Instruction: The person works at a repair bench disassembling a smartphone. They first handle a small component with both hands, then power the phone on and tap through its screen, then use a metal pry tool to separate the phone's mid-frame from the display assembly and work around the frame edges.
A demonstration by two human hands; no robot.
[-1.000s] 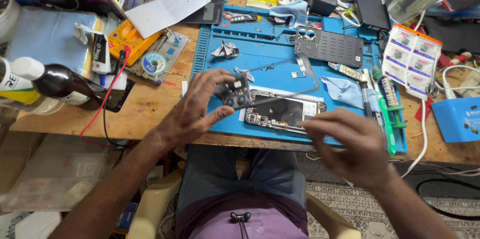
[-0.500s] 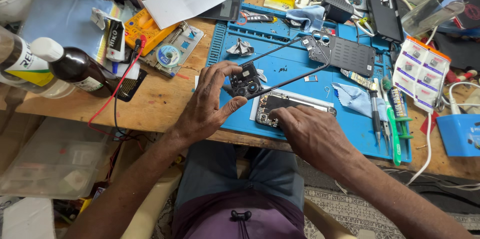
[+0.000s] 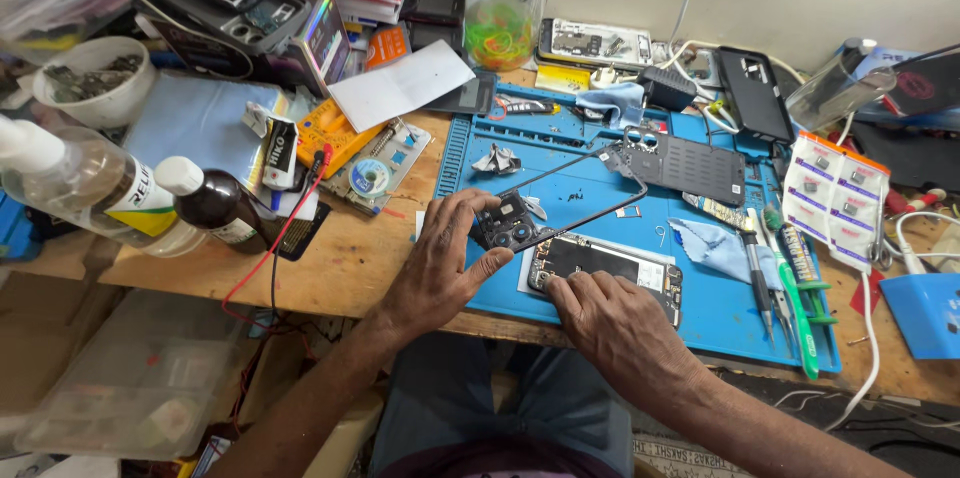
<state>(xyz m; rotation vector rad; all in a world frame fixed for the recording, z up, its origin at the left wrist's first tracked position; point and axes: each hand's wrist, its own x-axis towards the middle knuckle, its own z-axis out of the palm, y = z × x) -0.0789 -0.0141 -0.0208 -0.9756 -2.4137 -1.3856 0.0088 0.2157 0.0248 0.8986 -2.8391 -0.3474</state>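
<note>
Phone repair workshop: blue repair mat (image 3: 600,188), screwdrivers (image 3: 790,288).

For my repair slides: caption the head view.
Left hand lifts phone frame; right hand presses opened phone on blue mat.

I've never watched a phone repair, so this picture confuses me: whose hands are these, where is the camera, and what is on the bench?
No machine here: the camera sits on a person's head and looks down at their own two bare hands. The left hand lifts a thin black phone frame by its camera corner, so the frame tilts up off the bench. The right hand presses its fingertips on the opened phone lying flat on the blue work mat. Around them are a dark perforated plate, screwdrivers, a brown bottle, a clear spray bottle and a jar of rubber bands.
</note>
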